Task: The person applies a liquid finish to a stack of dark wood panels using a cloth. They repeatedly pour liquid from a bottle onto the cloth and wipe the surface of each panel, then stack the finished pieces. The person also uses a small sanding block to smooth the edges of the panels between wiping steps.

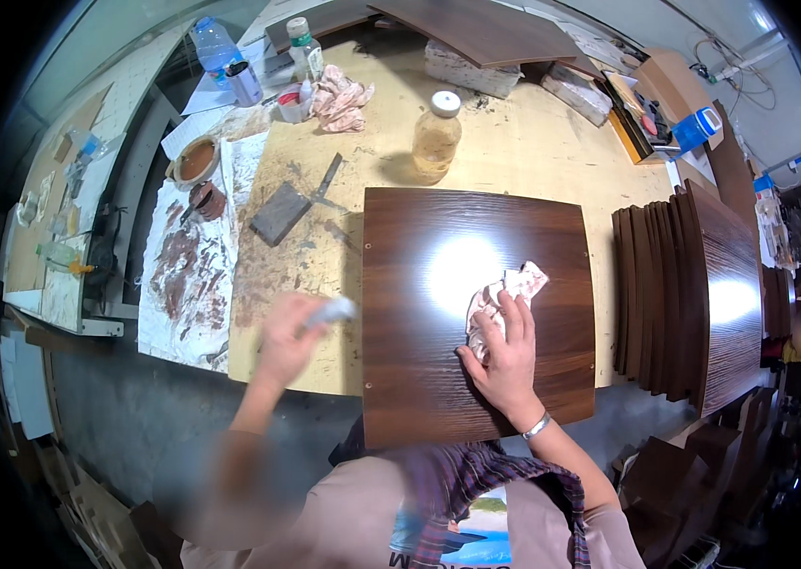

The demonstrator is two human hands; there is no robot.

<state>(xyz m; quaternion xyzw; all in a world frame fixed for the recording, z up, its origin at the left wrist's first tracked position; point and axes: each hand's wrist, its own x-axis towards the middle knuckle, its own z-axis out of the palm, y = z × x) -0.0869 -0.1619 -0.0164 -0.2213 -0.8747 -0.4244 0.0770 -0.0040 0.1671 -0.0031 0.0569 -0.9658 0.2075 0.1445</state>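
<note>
A dark brown wood-grain panel lies flat in front of me, its near edge over the table's edge and a bright light glaring on its top. Pressed onto the panel is a crumpled pinkish-white rag, bunched under the fingers of my right hand. My left hand, smeared by motion, is just left of the panel. From its closed fingers juts a small whitish-blue object, too blurred to name.
A jar of yellowish liquid stands behind the panel. Stacked brown panels lean at the right. On the left are a dark block, a stained white cloth, a bowl of brown paste, bottles and another rag.
</note>
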